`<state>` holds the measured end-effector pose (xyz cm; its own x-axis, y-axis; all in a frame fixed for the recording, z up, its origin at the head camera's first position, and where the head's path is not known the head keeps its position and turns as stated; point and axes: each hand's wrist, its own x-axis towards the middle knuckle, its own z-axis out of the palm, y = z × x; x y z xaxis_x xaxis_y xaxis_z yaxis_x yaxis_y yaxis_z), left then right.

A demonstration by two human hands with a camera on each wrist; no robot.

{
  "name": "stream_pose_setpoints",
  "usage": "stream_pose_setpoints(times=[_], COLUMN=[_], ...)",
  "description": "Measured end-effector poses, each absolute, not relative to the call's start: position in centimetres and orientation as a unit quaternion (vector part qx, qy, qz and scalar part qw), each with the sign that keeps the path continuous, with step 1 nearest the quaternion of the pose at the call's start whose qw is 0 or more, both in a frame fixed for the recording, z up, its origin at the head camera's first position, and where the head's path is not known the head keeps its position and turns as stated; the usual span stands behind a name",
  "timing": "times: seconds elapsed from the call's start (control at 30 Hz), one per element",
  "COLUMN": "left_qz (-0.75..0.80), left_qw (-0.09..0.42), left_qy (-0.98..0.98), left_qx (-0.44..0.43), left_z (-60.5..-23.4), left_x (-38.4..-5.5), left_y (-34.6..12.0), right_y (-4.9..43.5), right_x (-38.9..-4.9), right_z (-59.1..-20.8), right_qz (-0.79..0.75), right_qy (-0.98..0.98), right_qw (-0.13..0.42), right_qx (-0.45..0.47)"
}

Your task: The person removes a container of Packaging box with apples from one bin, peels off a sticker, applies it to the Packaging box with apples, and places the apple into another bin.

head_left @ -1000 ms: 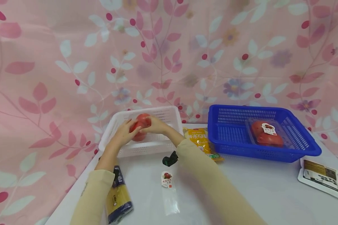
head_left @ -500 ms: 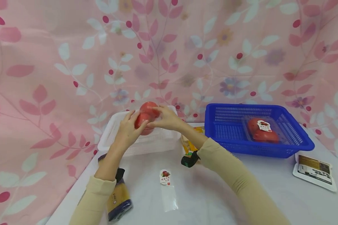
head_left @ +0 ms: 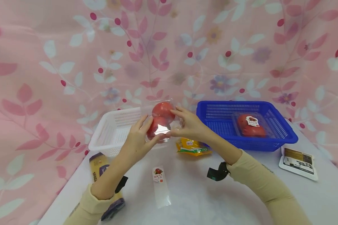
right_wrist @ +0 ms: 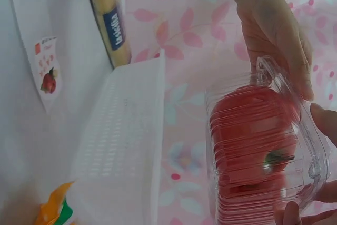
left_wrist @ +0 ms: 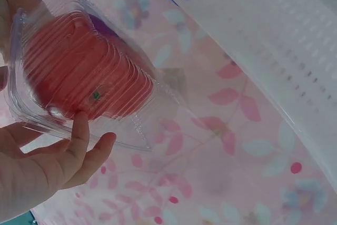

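Observation:
A clear plastic clamshell box of red tomatoes (head_left: 160, 122) is held up in front of the white basket (head_left: 112, 132). My left hand (head_left: 135, 140) grips its left side, thumb near the lower edge. On the right side, my right hand (head_left: 192, 126) holds it with curled fingers and thumb. Through the ribbed plastic in the left wrist view, a green tomato stem (left_wrist: 96, 95) shows. The right wrist view has the ribbed box (right_wrist: 253, 146) between both hands.
A blue basket (head_left: 219, 125) holds another tomato box (head_left: 250, 126). A yellow food bag (head_left: 192, 147) lies between the baskets. Left stands a spaghetti packet (head_left: 100, 164), partly behind the left arm. A labelled clear strip (head_left: 159, 184) and a white packet (head_left: 298, 164) lie on the table.
Both hands have lifted the tomato box out of the white basket, bringing it rightward and nearer. Its clear lid now shows glare. The head view has shifted slightly.

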<state>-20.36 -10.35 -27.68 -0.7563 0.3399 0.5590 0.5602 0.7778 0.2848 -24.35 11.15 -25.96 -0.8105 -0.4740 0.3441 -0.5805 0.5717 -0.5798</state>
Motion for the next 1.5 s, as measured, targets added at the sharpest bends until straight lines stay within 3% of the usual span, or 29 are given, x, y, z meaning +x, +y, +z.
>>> stream_pose_setpoints(times=[0.33, 0.83, 1.23, 1.5], left_qz=[-0.181, -0.188, -0.159, -0.164], left_qw=[0.277, 0.139, 0.118, 0.070], left_qy=[-0.881, -0.883, -0.873, -0.865], left_qx=[-0.339, -0.407, -0.446, -0.468], left_z=[-29.5, -33.3, -36.3, -37.3], left_x=[-16.4, -11.4, -10.3, -10.0], left_y=[-7.1, -5.5, -5.4, -5.4], right_y=[16.0, 19.7, 20.0, 20.3], right_x=[-18.5, -11.5, -9.1, -8.4], right_z=[-27.3, -31.7, -34.9, -35.5], right_qz=[0.317, 0.307, 0.314, 0.361], right_qy=[-0.892, -0.906, -0.910, -0.903], right_qw=[0.098, 0.070, 0.022, -0.116], right_qx=[0.306, 0.282, 0.269, 0.204])
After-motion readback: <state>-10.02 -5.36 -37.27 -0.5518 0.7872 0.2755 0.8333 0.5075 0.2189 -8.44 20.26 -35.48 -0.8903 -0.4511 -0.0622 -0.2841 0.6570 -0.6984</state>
